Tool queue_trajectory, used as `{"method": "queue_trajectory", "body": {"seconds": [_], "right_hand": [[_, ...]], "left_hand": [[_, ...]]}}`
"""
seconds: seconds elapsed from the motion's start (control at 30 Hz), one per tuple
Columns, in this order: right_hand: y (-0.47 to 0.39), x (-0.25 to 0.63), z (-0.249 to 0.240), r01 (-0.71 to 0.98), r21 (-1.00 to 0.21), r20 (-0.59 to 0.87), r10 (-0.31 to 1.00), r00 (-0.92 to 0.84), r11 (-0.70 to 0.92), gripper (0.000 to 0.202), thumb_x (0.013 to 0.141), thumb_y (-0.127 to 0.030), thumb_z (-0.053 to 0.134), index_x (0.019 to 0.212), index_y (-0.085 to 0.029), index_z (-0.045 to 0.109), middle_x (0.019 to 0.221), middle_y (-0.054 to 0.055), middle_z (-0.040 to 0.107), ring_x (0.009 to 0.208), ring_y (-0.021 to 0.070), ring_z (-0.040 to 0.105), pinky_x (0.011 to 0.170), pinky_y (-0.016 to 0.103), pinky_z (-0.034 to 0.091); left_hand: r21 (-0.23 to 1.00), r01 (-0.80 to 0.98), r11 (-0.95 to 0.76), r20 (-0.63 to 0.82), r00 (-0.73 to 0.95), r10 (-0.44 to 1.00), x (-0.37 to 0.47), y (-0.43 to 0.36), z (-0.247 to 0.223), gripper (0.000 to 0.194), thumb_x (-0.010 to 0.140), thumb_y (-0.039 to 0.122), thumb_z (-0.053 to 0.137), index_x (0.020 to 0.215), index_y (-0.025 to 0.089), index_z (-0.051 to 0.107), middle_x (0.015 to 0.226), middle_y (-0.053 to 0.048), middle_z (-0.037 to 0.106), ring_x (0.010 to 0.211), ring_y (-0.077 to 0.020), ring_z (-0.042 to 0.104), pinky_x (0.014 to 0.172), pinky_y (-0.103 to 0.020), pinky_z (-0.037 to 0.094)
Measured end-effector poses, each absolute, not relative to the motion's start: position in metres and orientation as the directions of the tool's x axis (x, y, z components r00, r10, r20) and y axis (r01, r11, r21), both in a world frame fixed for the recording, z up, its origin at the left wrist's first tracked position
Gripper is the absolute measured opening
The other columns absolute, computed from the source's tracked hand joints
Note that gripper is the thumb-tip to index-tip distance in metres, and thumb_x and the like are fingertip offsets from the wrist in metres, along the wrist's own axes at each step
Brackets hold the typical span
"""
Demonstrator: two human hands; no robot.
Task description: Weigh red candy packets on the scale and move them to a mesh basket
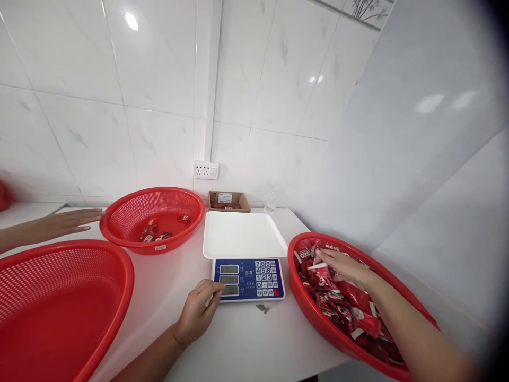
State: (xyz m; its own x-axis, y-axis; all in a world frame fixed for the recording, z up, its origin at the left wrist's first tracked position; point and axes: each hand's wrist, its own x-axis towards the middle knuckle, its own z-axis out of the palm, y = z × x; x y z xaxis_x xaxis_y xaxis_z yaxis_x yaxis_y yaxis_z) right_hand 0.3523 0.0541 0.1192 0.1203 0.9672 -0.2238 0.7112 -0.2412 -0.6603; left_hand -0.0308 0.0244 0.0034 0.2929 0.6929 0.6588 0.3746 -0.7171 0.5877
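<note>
My left hand [198, 314] rests at the front left edge of a blue-and-white digital weighing scale [248, 280]. Its thumb and forefinger are pinched together, and no object shows in them. A bare white tray [243, 234] tops the scale. On the right, my right hand [344, 268] reaches into a red plastic basket [296, 276] full of small wrapped snack packets [365, 321]. Its fingers are closed on a red packet [321, 276] with a white edge; the far side of the grip is hidden.
Another person's hand [63, 225] is beside a second red basket [159, 246] with several packets inside. A large red basket [127, 281] stands at front left. Behind the scale are a cardboard box [241, 202] and a clear bottle [270, 201]. A brown scrap [262, 308] lies before the scale.
</note>
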Motion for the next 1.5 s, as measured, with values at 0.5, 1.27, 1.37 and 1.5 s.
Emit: {"method": "queue_trajectory", "body": {"seconds": [0.5, 1.27, 1.37, 1.5], "right_hand": [[0.061, 0.324, 0.105, 0.917, -0.391, -0.492, 0.86, -0.14, -0.075, 0.07, 0.057, -0.021, 0.063, 0.126, -0.024, 0.05, 0.121, 0.006, 0.059, 0.107, 0.027, 0.055, 0.09, 0.033, 0.042], [-0.007, 0.327, 0.085, 0.961, -0.263, -0.261, 0.965, 0.01, -0.082, 0.057, 0.07, -0.021, 0.051, 0.127, -0.026, 0.049, 0.134, 0.005, 0.046, 0.12, 0.0263, 0.043, 0.098, 0.036, 0.034], [-0.001, 0.33, 0.076, 0.957, -0.279, -0.146, 0.988, 0.039, -0.079, 0.042, 0.073, -0.024, 0.048, 0.114, -0.024, 0.055, 0.119, 0.007, 0.057, 0.107, 0.0251, 0.052, 0.091, 0.035, 0.039], [0.006, 0.333, 0.08, 0.901, -0.408, -0.101, 0.988, 0.116, -0.147, 0.023, 0.076, -0.026, 0.039, 0.094, -0.027, 0.055, 0.088, 0.001, 0.067, 0.079, 0.0209, 0.061, 0.071, 0.031, 0.046]], "left_hand": [[0.637, 0.391, -0.664, 0.604, 0.282, 0.745, -0.033, 0.026, 0.001, 0.016, 0.09, 0.021, 0.044, 0.096, 0.019, 0.058, 0.084, -0.005, 0.065, 0.076, -0.0154, 0.063, 0.066, -0.025, 0.052], [0.654, 0.401, -0.641, 0.577, 0.284, 0.766, -0.032, 0.026, 0.002, 0.017, 0.089, 0.024, 0.044, 0.095, 0.02, 0.059, 0.081, -0.004, 0.066, 0.072, -0.0146, 0.063, 0.061, -0.022, 0.053], [0.644, 0.406, -0.648, 0.588, 0.279, 0.759, -0.032, 0.027, 0.002, 0.017, 0.089, 0.024, 0.044, 0.095, 0.02, 0.06, 0.081, -0.004, 0.066, 0.072, -0.0146, 0.063, 0.061, -0.022, 0.052], [0.642, 0.407, -0.65, 0.594, 0.272, 0.757, -0.033, 0.028, 0.0, 0.018, 0.089, 0.023, 0.043, 0.096, 0.019, 0.059, 0.08, -0.004, 0.065, 0.071, -0.0143, 0.062, 0.061, -0.023, 0.052]]}}
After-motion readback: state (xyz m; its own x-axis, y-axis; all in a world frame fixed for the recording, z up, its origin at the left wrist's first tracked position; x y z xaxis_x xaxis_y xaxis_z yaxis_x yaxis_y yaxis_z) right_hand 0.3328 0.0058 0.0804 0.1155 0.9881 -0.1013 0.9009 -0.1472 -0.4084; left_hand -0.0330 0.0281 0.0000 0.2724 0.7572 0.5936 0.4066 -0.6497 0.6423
